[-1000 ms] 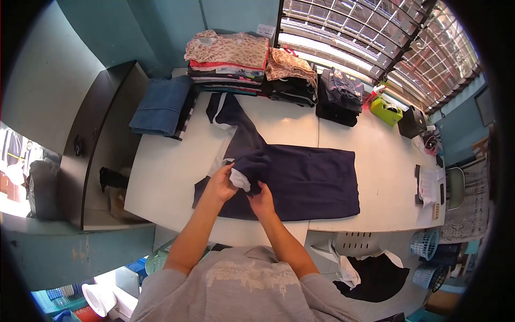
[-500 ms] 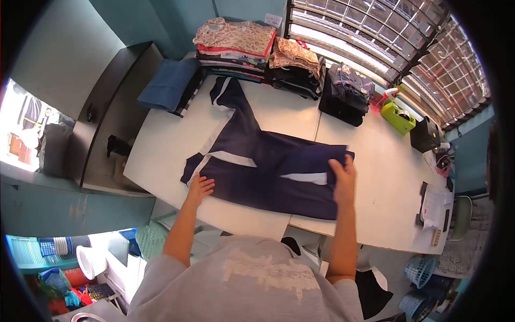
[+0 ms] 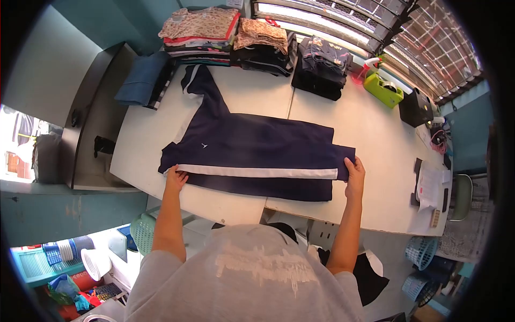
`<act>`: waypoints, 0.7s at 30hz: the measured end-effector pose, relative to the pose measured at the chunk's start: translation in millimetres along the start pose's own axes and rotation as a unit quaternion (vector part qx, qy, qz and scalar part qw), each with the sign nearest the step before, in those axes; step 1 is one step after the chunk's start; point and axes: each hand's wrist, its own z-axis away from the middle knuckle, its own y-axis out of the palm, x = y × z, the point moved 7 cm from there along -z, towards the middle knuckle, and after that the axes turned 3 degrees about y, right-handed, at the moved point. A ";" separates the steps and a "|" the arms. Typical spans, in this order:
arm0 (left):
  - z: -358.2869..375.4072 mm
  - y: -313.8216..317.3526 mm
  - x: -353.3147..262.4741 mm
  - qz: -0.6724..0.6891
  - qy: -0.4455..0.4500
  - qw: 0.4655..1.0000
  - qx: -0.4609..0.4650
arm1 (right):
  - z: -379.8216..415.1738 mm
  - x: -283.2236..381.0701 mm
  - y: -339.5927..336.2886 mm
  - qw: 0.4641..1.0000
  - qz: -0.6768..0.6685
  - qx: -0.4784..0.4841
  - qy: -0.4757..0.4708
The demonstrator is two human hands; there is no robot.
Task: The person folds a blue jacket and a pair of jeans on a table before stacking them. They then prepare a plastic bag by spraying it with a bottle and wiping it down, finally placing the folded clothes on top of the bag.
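Note:
A navy track top (image 3: pixel 257 142) with a small white logo lies flat on the white table, one sleeve pointing to the far left. Along its near side runs a white stripe (image 3: pixel 252 172), straight and facing up. My left hand (image 3: pixel 176 178) has its fingers closed on the fabric at the stripe's left end. At the other end, my right hand (image 3: pixel 354 172) grips the navy edge, thumb on top. A layer of navy fabric shows below the stripe, nearer to me.
Folded clothes (image 3: pixel 198 32) stand in piles along the back, with jeans (image 3: pixel 140 80) at the left. Farther right are dark folded shirts (image 3: pixel 322 64), a green tape dispenser (image 3: pixel 383 90) and a black box (image 3: pixel 416 106). Papers (image 3: pixel 428 185) lie near the table's right end.
My right hand has closed on the garment's right end, and my left hand on its left end. The white stripe, broken by folds before, now lies straight. The whole view has shifted.

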 end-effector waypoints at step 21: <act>-16.3 -42.8 2.9 0.022 0.010 0.993 -0.112 | 10.2 -66.7 -66.1 0.913 0.271 -0.291 -0.094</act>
